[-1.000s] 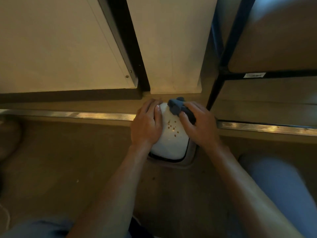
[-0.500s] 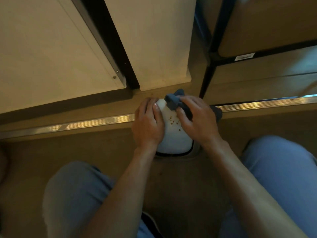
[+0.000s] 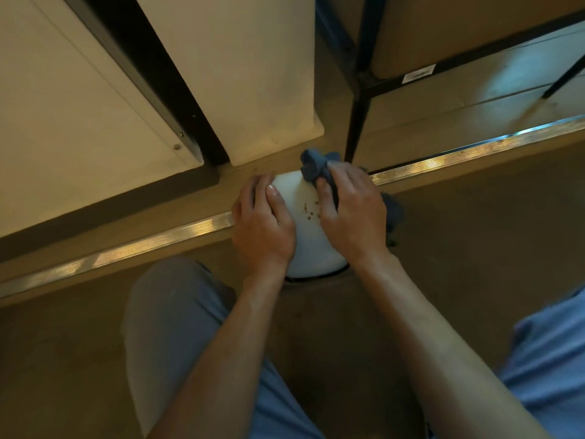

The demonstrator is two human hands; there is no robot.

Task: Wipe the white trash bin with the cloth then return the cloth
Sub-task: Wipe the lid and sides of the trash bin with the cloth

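Note:
A small white trash bin [image 3: 311,245] with a domed lid stands on the floor between my hands; brown specks dot the lid's top. My left hand [image 3: 262,223] lies flat against the bin's left side and holds it. My right hand [image 3: 351,213] presses a dark blue cloth [image 3: 313,166] onto the lid's far right part. The cloth bunches out beyond my fingertips, and another fold of it hangs out to the right of my hand. The bin's lower body is hidden by the lid and my hands.
A metal floor strip [image 3: 142,248] runs across behind the bin. Beyond it stand white cabinet panels [image 3: 240,68] with a dark gap between them, and a black metal frame leg [image 3: 356,131] to the right. My knees [image 3: 177,315] in blue trousers flank the bin.
The view has shifted and tilted, and my knees have come into view. My right hand with the cloth has slid slightly toward the lid's far edge. My left hand stays on the bin.

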